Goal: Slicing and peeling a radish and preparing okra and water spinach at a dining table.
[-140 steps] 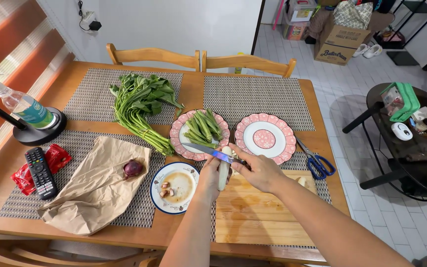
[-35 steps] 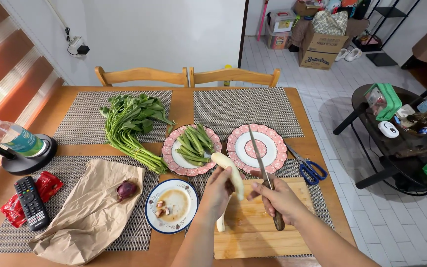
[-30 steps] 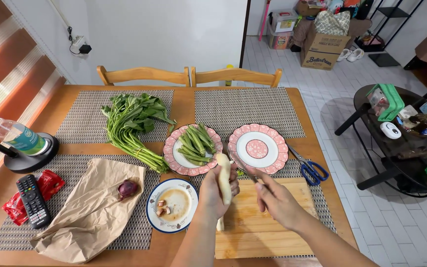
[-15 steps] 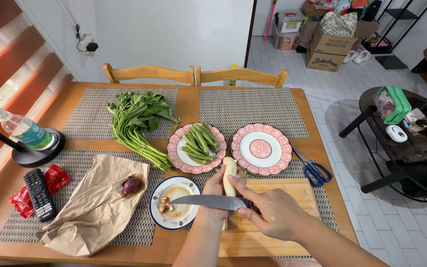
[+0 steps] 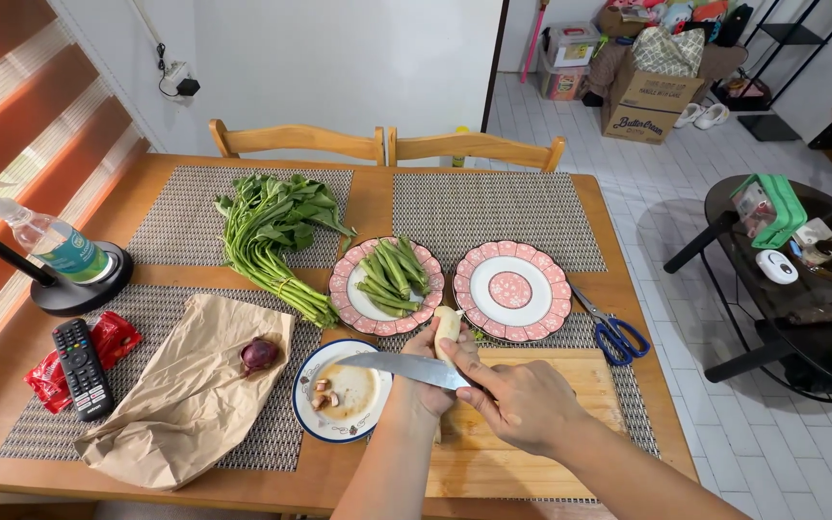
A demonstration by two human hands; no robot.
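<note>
My left hand point(image 5: 428, 377) grips a pale peeled vegetable point(image 5: 448, 325) upright over the wooden cutting board point(image 5: 522, 438). My right hand point(image 5: 522, 404) holds a knife point(image 5: 402, 367) whose blade lies flat and points left, across the vegetable and my left hand. Just left of both hands sits a small blue-rimmed plate point(image 5: 311, 409) with brown scraps. Behind them are a pink plate with green okra pods point(image 5: 387, 272) and a pink plate point(image 5: 514, 289) with nothing on it.
A bunch of leafy greens point(image 5: 272, 229) lies on a woven placemat. A red onion point(image 5: 259, 354) rests on a brown paper bag point(image 5: 180, 395). Blue scissors point(image 5: 612, 329) lie right of the board. A remote point(image 5: 81, 367), a spray bottle point(image 5: 45, 239) and two chairs point(image 5: 387, 146) surround the table.
The knife swung from pointing away from me to lying flat, blade left, across the vegetable. Over the last half second the blade moved slightly up and right. My left hand kept its grip.
</note>
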